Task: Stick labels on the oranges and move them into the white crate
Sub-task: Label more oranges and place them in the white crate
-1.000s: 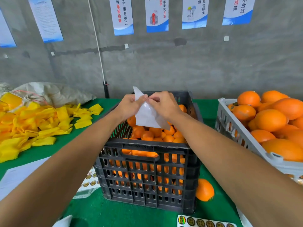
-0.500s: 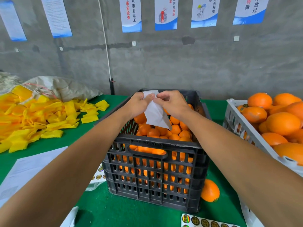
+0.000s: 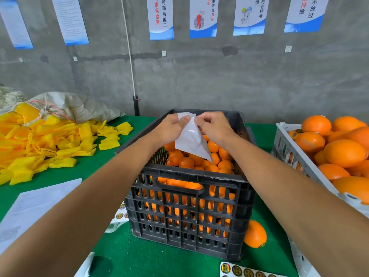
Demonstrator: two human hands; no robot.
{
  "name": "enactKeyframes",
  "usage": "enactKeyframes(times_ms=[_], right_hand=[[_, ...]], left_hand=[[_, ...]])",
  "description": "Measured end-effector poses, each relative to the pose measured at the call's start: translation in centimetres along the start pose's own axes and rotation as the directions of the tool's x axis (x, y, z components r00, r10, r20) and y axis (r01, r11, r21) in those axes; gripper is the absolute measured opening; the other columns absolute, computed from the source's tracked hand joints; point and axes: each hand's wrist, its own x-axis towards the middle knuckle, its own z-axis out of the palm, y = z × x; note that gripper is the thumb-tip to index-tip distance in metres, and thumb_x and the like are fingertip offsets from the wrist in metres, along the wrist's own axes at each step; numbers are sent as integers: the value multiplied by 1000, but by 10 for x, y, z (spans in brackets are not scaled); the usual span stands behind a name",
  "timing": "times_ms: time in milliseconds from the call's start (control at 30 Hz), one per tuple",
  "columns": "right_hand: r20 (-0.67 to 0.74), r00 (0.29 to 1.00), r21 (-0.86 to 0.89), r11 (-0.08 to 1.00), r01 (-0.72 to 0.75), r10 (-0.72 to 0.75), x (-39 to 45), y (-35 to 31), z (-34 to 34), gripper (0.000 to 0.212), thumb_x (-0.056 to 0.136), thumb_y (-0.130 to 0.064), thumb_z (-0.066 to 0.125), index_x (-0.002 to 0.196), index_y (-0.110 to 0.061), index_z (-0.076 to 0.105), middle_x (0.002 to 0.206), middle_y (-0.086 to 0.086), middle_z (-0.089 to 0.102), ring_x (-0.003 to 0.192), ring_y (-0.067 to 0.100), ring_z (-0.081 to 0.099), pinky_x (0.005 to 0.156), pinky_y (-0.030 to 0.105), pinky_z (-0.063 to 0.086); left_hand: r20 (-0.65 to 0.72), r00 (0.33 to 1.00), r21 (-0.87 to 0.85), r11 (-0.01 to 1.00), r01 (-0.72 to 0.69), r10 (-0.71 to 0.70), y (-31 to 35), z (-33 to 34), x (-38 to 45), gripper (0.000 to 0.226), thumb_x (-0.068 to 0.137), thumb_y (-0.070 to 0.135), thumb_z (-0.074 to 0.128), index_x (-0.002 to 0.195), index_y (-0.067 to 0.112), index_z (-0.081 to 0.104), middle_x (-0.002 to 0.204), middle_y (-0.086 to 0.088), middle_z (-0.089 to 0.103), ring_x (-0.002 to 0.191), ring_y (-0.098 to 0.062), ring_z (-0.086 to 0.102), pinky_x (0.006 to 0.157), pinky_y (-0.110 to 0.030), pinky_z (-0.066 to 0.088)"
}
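Up front, my left hand (image 3: 169, 128) and right hand (image 3: 214, 127) both pinch the top edge of a glossy white backing sheet (image 3: 192, 139), which hangs as a smooth pointed wedge over the black slatted plastic crate (image 3: 189, 214) of small oranges (image 3: 199, 160). Larger oranges (image 3: 343, 152) fill the white crate (image 3: 287, 150), cut off at right. One loose orange (image 3: 255, 233) lies just beside the black crate. Round label stickers (image 3: 243, 271) are cropped at the bottom edge, their print unreadable.
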Motion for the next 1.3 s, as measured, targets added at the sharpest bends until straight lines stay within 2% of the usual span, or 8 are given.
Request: enactKeyframes(times_ms=[200, 367, 600, 733, 833, 933, 1133, 1300], right_hand=[[-30, 998, -267, 962, -59, 53, -2, 3, -1, 20, 100, -18, 60, 97, -11, 79, 98, 8, 76, 96, 23, 68, 86, 38, 58], [362, 926, -560, 820, 124, 107, -3, 1, 9, 13, 96, -13, 66, 91, -16, 78, 101, 7, 72, 93, 23, 68, 85, 40, 60], [571, 815, -702, 578, 417, 105, 34, 1, 17, 8, 96, -18, 69, 99, -14, 75, 99, 4, 70, 90, 21, 65, 78, 37, 60], [617, 778, -745, 406, 530, 117, 50, 8, 28, 24, 96, -26, 68, 74, -20, 62, 73, -3, 56, 69, 16, 56, 56, 28, 43], [660, 738, -735, 330, 593, 142, 59, 13, 42, 23, 97, -28, 66, 77, -19, 62, 72, -4, 53, 71, 18, 56, 60, 31, 48], [691, 715, -707, 307, 637, 108, 70, 18, 54, 22, 98, -33, 65, 82, -18, 63, 77, -3, 56, 77, 18, 59, 60, 32, 51], [767, 630, -638, 239, 732, 120, 75, 37, 72, 39, 100, -40, 62, 68, -26, 44, 69, -8, 45, 67, 13, 47, 50, 26, 29], [787, 605, -607, 332, 722, 122, 69, 40, 83, 24, 98, -34, 63, 77, -22, 59, 75, -6, 54, 73, 14, 51, 55, 28, 37]], left_hand=[[-71, 988, 221, 964, 150, -137, -10, -1, 7, 43, 110, 29, 39, 135, -2, 54, 132, -21, 61, 124, -34, 57, 98, -35, 42], [-129, 972, 272, 936, 225, -196, -20, -8, 11, 40, 108, 19, 41, 143, 0, 46, 142, -22, 54, 131, -36, 51, 108, -41, 40], [-251, 966, 381, 910, 163, -67, -26, -18, 14, 33, 108, 23, 39, 133, 4, 53, 126, -20, 62, 113, -35, 60, 89, -40, 48], [-251, 968, 436, 890, 132, -20, -24, -18, 17, 29, 108, 21, 40, 125, 5, 56, 118, -19, 65, 103, -32, 63, 82, -39, 50], [-233, 972, 473, 873, 118, -6, -24, -15, 18, 27, 108, 21, 41, 125, 6, 56, 119, -18, 64, 102, -32, 63, 83, -41, 51], [-241, 970, 481, 870, 111, 9, -27, -14, 20, 26, 108, 21, 41, 123, 6, 57, 115, -18, 65, 94, -27, 60, 75, -38, 48], [-215, 976, 496, 864, 86, 26, -30, -11, 25, 20, 107, 17, 40, 112, 5, 55, 104, -15, 61, 85, -24, 51, 70, -38, 38], [-208, 978, 493, 866, 82, 25, -28, -9, 23, 23, 108, 19, 40, 112, 4, 57, 93, -7, 52, 85, -24, 52, 70, -37, 37]])
